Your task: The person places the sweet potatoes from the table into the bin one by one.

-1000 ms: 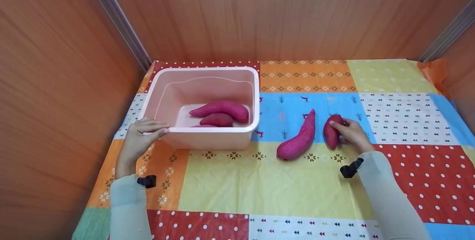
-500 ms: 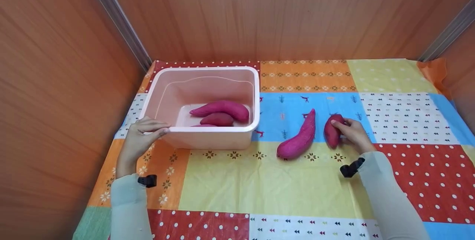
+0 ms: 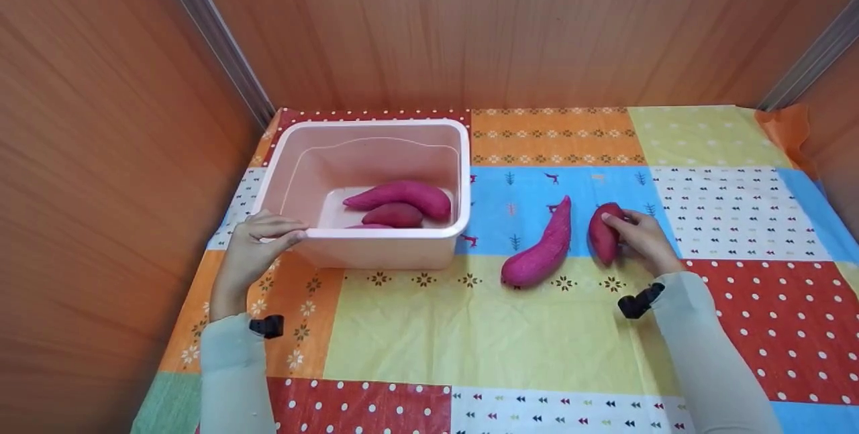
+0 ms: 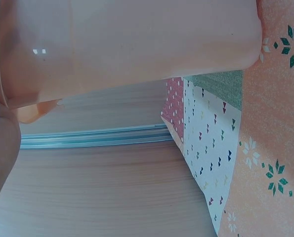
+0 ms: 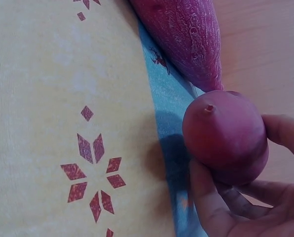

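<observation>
My left hand (image 3: 251,259) pinches the near left corner of a pale pink plastic bin (image 3: 376,253) by its rim. In the left wrist view the hand (image 4: 1,143) shows only at the edge, beside the bin wall (image 4: 137,39). To the right, my right hand (image 3: 643,239) holds a small reddish sweet potato (image 3: 604,236) between thumb and fingers. The right wrist view shows this sweet potato (image 5: 226,136) end-on, apart from the cloth, with its shadow below. Left of it lies a longer, curved purple sweet potato (image 3: 537,256).
Inside the bin lie a long curved sweet potato (image 3: 406,196), a smaller dark one (image 3: 392,215) and a third, mostly hidden behind the front wall. A patchwork cloth (image 3: 483,333) covers the table. Wood-grain panels (image 3: 510,31) stand at the back and sides.
The right hand and its small sweet potato have shifted slightly up and to the right in the head view. My left hand stays on the bin rim.
</observation>
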The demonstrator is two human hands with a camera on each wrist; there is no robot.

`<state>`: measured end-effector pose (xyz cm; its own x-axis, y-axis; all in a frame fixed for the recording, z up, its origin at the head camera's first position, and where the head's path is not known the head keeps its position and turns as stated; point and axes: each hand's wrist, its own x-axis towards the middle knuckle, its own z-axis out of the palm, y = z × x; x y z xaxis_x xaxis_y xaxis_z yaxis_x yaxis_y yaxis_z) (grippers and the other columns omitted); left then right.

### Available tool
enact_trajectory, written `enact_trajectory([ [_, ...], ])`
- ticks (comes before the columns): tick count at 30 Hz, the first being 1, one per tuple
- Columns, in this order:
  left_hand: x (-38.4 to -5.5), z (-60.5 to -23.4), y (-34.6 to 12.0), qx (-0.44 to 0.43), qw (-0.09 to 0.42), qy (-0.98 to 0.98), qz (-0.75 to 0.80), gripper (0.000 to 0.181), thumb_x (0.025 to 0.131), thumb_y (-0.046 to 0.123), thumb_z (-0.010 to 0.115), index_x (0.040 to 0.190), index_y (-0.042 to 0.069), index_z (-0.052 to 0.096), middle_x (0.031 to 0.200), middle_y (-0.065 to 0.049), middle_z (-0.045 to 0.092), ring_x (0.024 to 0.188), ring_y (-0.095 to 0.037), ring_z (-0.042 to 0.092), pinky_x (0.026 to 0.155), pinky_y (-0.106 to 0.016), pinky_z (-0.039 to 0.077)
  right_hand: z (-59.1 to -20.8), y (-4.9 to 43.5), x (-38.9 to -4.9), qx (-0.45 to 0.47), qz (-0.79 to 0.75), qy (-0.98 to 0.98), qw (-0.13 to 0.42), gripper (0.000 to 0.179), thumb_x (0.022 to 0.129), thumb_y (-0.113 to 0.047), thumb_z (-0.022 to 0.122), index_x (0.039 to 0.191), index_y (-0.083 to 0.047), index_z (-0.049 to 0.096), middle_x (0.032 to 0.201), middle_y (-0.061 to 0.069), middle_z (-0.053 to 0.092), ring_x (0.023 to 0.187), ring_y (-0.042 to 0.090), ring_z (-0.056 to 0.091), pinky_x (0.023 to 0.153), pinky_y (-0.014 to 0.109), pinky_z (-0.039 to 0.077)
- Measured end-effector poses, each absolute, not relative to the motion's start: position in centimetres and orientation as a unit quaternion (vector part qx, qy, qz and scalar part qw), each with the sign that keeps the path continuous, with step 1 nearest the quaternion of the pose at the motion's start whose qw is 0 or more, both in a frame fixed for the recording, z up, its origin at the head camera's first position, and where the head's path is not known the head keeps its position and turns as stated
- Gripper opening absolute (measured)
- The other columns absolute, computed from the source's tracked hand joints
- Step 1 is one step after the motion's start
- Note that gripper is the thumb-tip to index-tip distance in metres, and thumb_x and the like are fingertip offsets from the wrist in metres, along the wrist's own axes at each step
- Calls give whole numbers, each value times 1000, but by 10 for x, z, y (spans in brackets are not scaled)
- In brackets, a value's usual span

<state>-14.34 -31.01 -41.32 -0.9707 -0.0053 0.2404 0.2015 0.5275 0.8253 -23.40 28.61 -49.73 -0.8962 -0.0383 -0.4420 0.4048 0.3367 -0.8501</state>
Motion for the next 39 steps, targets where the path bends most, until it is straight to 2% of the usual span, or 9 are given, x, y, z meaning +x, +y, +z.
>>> enact_trajectory([
  [4,-144,-413,-309,-64,113,-868,-479,20,80,9,77,98,1,76,95,3,73,92,-5,54,82,-23,40,-494,286,-235,110,-563,798,187,83,95,-46,53,151,5,16,128,17,46,84,3,54,77,19,50],
  [8,-143,-413,-309,-67,114,-867,-480,20,80,9,77,98,1,76,94,5,73,92,-5,54,82,-23,40,-491,285,-238,113,-571,791,188,83,95,-45,54,151,3,17,118,10,47,72,2,52,73,20,50],
  [13,-144,-413,-311,-65,108,-869,-478,22,81,13,76,100,2,76,93,14,72,95,-6,54,85,-25,40,-487,283,-240,108,-569,792,195,85,94,-48,54,152,2,16,136,20,41,81,3,56,78,21,52],
  [16,-144,-413,-312,-63,103,-869,-480,23,82,14,76,101,2,75,94,15,71,96,-7,54,87,-26,41,-484,281,-241,104,-574,788,196,85,95,-47,54,152,2,15,142,23,38,85,2,58,79,22,53],
  [21,-144,-412,-312,-58,105,-869,-480,21,82,16,77,101,7,77,97,9,72,99,-8,54,90,-32,41,-480,276,-243,98,-584,781,200,83,95,-45,54,153,-1,15,145,25,34,85,0,60,81,24,54],
  [26,-144,-412,-312,-59,107,-869,-480,21,82,16,77,101,7,77,98,4,73,99,-8,54,92,-36,41,-475,268,-245,91,-580,783,205,82,95,-45,55,154,-4,15,147,25,33,87,2,60,82,26,54],
  [32,-144,-413,-311,-67,119,-869,-475,20,80,12,78,98,4,77,92,12,72,94,-7,55,85,-28,41,-471,262,-246,69,-567,793,211,84,93,-48,56,154,-6,16,149,22,34,96,4,58,87,29,53],
  [36,-144,-413,-311,-67,121,-869,-475,20,80,13,78,98,6,77,91,11,72,92,-7,55,83,-24,41,-469,259,-248,56,-573,790,212,83,93,-47,57,153,-5,18,149,23,35,100,5,58,88,28,53],
  [39,-143,-413,-311,-64,118,-869,-476,20,81,14,77,99,5,77,92,8,72,93,-7,55,85,-25,41,-467,256,-249,50,-574,790,212,82,93,-46,58,153,-4,20,148,22,36,101,8,57,83,26,55],
])
